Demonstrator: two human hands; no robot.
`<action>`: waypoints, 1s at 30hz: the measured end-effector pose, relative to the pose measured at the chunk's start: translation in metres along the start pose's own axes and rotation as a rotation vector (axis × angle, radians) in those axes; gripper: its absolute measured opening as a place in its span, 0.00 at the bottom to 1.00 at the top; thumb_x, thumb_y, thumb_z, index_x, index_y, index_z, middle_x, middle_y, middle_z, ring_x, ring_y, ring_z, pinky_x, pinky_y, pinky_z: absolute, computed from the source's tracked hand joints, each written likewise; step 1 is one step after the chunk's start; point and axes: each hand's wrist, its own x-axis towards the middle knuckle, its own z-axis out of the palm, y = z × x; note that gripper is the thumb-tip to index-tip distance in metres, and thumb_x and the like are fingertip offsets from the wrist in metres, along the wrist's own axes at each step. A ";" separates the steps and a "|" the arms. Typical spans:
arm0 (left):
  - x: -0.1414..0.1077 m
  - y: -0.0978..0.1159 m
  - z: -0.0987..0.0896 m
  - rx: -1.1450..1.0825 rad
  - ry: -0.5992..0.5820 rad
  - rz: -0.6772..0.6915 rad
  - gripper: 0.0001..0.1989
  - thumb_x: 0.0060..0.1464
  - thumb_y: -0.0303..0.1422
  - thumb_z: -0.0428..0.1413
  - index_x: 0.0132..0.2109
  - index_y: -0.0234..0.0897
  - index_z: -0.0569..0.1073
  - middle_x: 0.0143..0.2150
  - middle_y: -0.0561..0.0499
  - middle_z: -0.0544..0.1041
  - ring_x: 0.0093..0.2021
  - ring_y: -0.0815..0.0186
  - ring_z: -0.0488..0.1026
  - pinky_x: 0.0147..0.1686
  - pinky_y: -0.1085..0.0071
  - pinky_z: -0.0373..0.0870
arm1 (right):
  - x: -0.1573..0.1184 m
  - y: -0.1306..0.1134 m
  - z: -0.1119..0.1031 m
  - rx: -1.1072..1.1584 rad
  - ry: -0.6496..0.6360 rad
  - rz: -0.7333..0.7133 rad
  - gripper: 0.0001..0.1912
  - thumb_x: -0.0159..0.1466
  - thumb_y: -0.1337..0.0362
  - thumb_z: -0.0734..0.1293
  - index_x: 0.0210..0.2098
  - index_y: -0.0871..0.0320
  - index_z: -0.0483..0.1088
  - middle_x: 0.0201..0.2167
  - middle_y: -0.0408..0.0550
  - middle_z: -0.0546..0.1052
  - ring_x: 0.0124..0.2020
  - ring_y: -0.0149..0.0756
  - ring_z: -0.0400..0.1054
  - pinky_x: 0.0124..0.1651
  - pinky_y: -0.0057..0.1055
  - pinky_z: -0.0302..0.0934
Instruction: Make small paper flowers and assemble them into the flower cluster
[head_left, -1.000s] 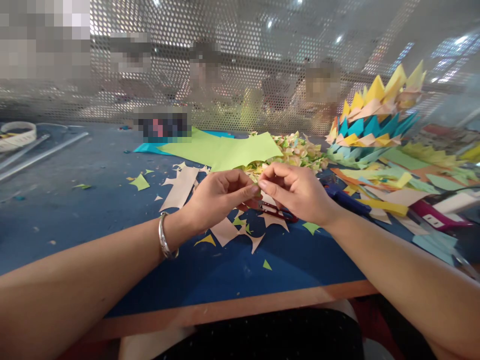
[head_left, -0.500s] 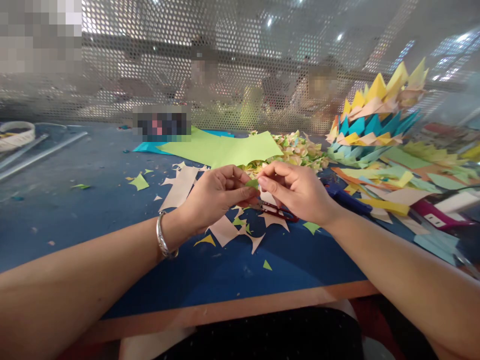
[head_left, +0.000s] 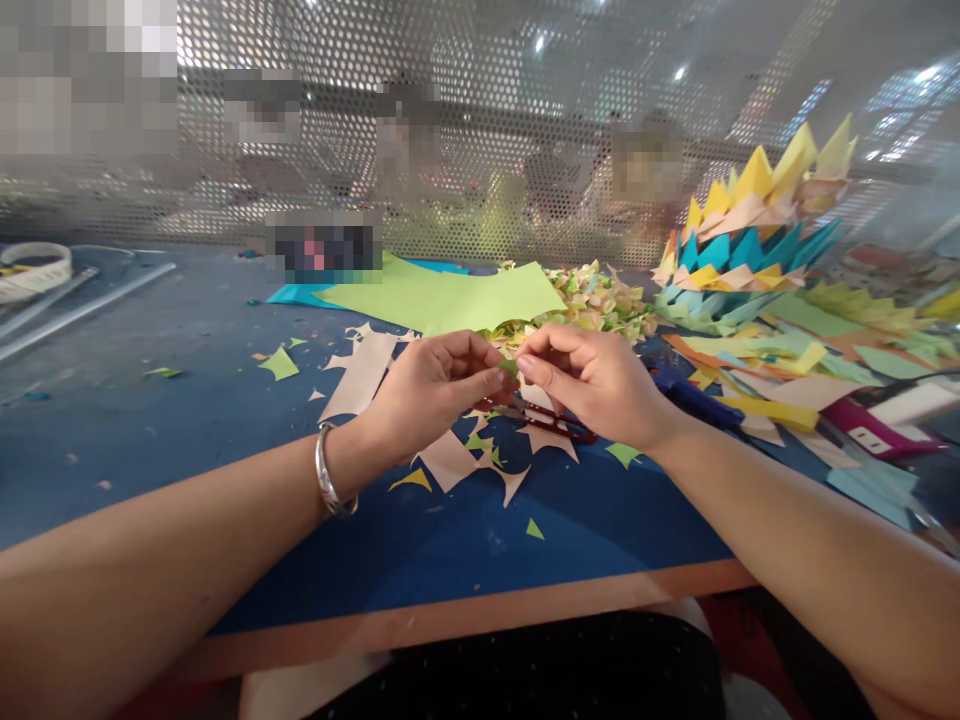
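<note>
Between the fingertips of both hands is a small piece of green paper [head_left: 509, 369], mostly covered by the fingers. My left hand [head_left: 439, 385], a silver bangle on its wrist, pinches it from the left. From the right, my right hand [head_left: 592, 380] meets it with thumb and forefinger closed. Under the hands lie scissors [head_left: 570, 430] with dark red handles, partly hidden. Pale pink paper scraps [head_left: 448, 462] and small green scraps [head_left: 622, 455] are scattered around them on the blue tabletop.
Behind the hands lie a large green sheet [head_left: 450, 300] and a heap of small paper pieces [head_left: 600, 300]. Tiered folded-paper crowns [head_left: 750, 250] stand at the back right, near paper strips [head_left: 772, 410] and a blue tool [head_left: 694, 398]. A perforated metal screen [head_left: 480, 150] closes off the back.
Both hands stay almost in place. The fingertips have shifted slightly around the green paper, which shows a little less between them.
</note>
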 end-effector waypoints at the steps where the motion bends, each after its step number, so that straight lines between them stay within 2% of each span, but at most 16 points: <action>1: 0.000 0.000 0.000 -0.003 -0.006 -0.002 0.03 0.55 0.28 0.60 0.34 0.34 0.73 0.28 0.51 0.80 0.30 0.70 0.78 0.35 0.74 0.77 | 0.000 0.000 0.000 0.005 0.002 -0.001 0.10 0.68 0.58 0.65 0.34 0.58 0.69 0.22 0.39 0.66 0.19 0.24 0.55 0.21 0.26 0.49; 9: 0.000 -0.004 0.001 -0.009 0.052 0.041 0.04 0.54 0.28 0.61 0.33 0.33 0.73 0.28 0.51 0.79 0.30 0.69 0.78 0.35 0.72 0.77 | 0.001 -0.001 0.001 0.027 0.024 -0.015 0.10 0.66 0.58 0.67 0.34 0.58 0.69 0.22 0.38 0.66 0.20 0.23 0.55 0.21 0.25 0.49; 13: 0.000 -0.008 0.001 -0.008 0.034 0.073 0.05 0.53 0.30 0.61 0.33 0.33 0.73 0.29 0.50 0.79 0.31 0.68 0.78 0.34 0.72 0.76 | 0.000 -0.001 0.001 0.025 0.015 -0.013 0.10 0.67 0.59 0.66 0.33 0.59 0.68 0.22 0.38 0.66 0.20 0.23 0.56 0.21 0.25 0.50; 20: -0.001 -0.004 0.003 -0.226 0.007 -0.062 0.06 0.55 0.31 0.60 0.32 0.34 0.71 0.28 0.51 0.78 0.29 0.69 0.77 0.35 0.72 0.75 | 0.001 0.000 0.000 0.048 0.031 -0.052 0.08 0.67 0.63 0.65 0.32 0.59 0.67 0.23 0.38 0.66 0.19 0.22 0.56 0.21 0.24 0.50; 25: 0.000 -0.004 0.003 -0.229 -0.001 -0.081 0.06 0.55 0.30 0.60 0.33 0.34 0.71 0.29 0.51 0.79 0.30 0.69 0.78 0.35 0.72 0.74 | 0.002 -0.001 0.000 0.044 0.027 -0.049 0.07 0.67 0.64 0.65 0.32 0.59 0.66 0.22 0.37 0.65 0.18 0.22 0.55 0.20 0.24 0.50; 30: 0.001 -0.007 0.002 -0.188 -0.061 -0.146 0.07 0.56 0.32 0.60 0.33 0.33 0.73 0.29 0.49 0.80 0.31 0.69 0.78 0.35 0.72 0.74 | 0.002 -0.001 0.001 0.040 0.022 -0.039 0.08 0.67 0.63 0.64 0.32 0.59 0.67 0.21 0.37 0.64 0.18 0.22 0.54 0.19 0.24 0.48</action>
